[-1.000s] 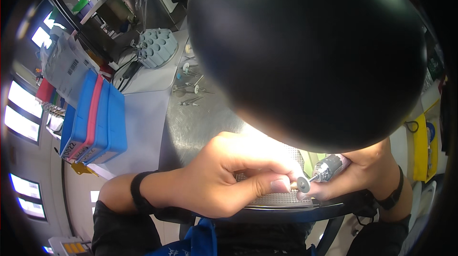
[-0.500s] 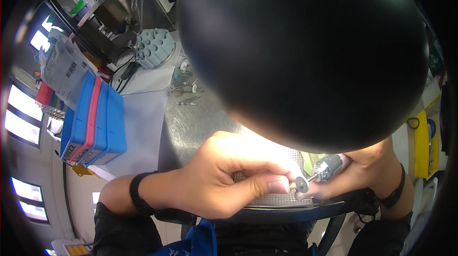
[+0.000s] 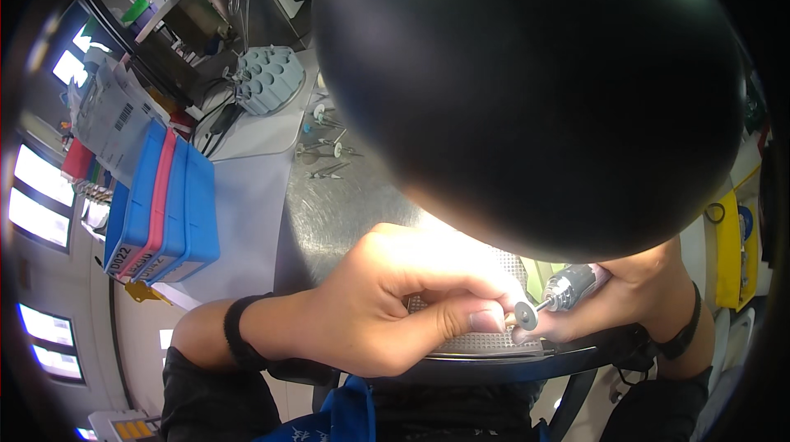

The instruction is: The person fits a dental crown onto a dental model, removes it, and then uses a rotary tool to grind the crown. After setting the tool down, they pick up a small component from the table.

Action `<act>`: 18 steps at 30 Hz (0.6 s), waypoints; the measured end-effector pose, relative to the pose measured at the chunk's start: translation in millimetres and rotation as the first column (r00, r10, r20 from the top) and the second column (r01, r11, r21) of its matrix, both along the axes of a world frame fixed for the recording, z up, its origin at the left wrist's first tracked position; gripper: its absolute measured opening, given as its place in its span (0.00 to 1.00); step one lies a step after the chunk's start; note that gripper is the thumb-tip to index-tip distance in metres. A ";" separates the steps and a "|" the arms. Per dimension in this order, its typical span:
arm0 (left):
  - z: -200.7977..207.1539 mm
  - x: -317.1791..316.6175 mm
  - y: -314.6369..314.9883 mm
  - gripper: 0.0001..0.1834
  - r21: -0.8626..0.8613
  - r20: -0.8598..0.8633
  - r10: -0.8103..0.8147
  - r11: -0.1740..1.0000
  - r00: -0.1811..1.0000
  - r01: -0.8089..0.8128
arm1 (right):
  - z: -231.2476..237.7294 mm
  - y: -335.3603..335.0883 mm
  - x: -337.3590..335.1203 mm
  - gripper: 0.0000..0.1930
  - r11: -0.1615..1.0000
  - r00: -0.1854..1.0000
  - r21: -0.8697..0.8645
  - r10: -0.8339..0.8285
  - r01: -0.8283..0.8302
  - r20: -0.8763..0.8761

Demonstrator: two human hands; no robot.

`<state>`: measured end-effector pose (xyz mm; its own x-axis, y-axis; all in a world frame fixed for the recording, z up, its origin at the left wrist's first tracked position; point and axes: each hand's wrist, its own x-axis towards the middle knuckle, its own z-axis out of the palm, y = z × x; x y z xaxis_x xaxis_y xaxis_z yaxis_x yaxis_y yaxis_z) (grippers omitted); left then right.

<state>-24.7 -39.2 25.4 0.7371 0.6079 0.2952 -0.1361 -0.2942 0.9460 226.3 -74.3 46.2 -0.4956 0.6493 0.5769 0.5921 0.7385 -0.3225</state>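
Observation:
My left hand (image 3: 403, 302) is curled shut, its thumb and fingertips pinching a very small workpiece that I can barely see at the tips. My right hand (image 3: 634, 298) grips a silver rotary handpiece (image 3: 572, 287) whose thin shaft carries a small round disc (image 3: 524, 315). The disc sits right against the tip of my left thumb. Both hands rest over a perforated metal plate (image 3: 485, 345) at the near edge of the metal bench (image 3: 337, 211). A large dark round object (image 3: 527, 88) close to the camera hides most of the bench and part of my right hand.
Blue and pink flat boxes (image 3: 164, 203) stand stacked on edge at the left. A grey round holder with holes (image 3: 267, 80) sits at the back. Several small burs and tools (image 3: 329, 146) lie scattered on the bench. A yellow object (image 3: 728, 248) is at the right.
Both hands have stayed in place, with the disc held at the left thumb tip. Only tiny shifts show.

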 end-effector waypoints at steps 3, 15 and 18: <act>-0.7 0.3 -0.1 0.06 0.010 0.001 -0.008 1.000 1.000 0.008 | -0.9 0.9 1.4 0.22 1.000 1.000 -0.003 0.006 -0.006 0.003; -2.9 0.1 -1.2 0.06 0.008 0.019 0.007 1.000 1.000 -0.007 | -13.8 5.1 0.8 0.22 0.999 0.993 0.018 0.042 -0.040 -0.114; -2.3 0.0 -2.2 0.06 -0.014 0.019 0.005 1.000 1.000 -0.005 | -13.8 3.2 0.2 0.22 1.000 0.994 -0.008 0.022 -0.023 -0.107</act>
<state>-24.7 -41.4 23.2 0.7283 0.6161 0.3000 -0.1522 -0.2814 0.9474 226.4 -71.0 32.4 -0.4463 0.6440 0.6214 0.5372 0.7481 -0.3895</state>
